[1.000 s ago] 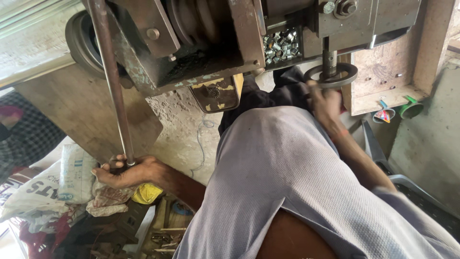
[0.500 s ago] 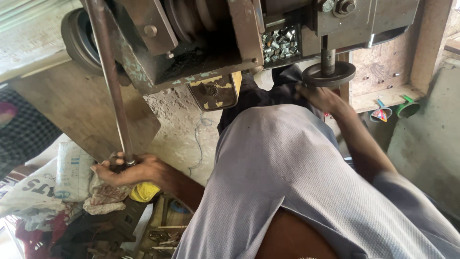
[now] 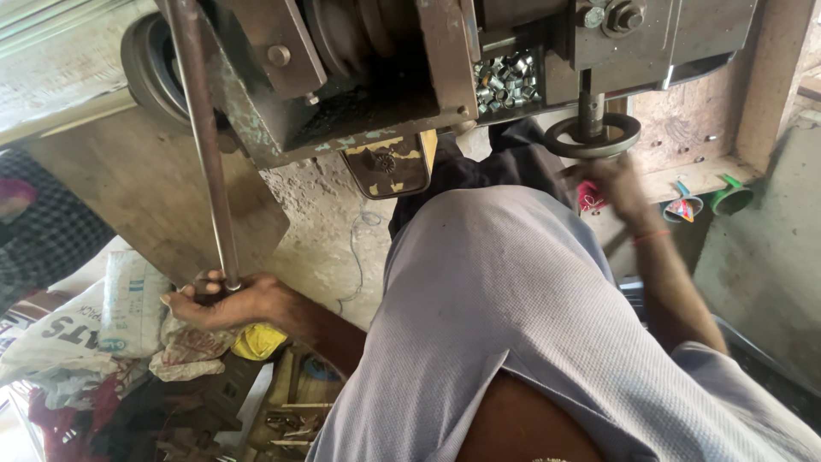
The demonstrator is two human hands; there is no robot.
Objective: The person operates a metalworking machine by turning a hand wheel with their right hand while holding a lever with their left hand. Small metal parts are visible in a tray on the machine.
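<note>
The knob at the lower end of the long steel lever (image 3: 205,154) is gripped by the left hand (image 3: 224,301), fingers wrapped shut around it. The right hand (image 3: 617,184) is blurred just below the round press die (image 3: 592,135); its fingers cannot be told

The right hand (image 3: 617,184) is motion-blurred; the lever rod (image 3: 205,145) runs past the top edge.

Dull, worn metal lever (image 3: 205,145) and handwheel (image 3: 593,137); shiny small metal parts (image 3: 506,79); soft grey cloth shirt (image 3: 522,325).
</note>
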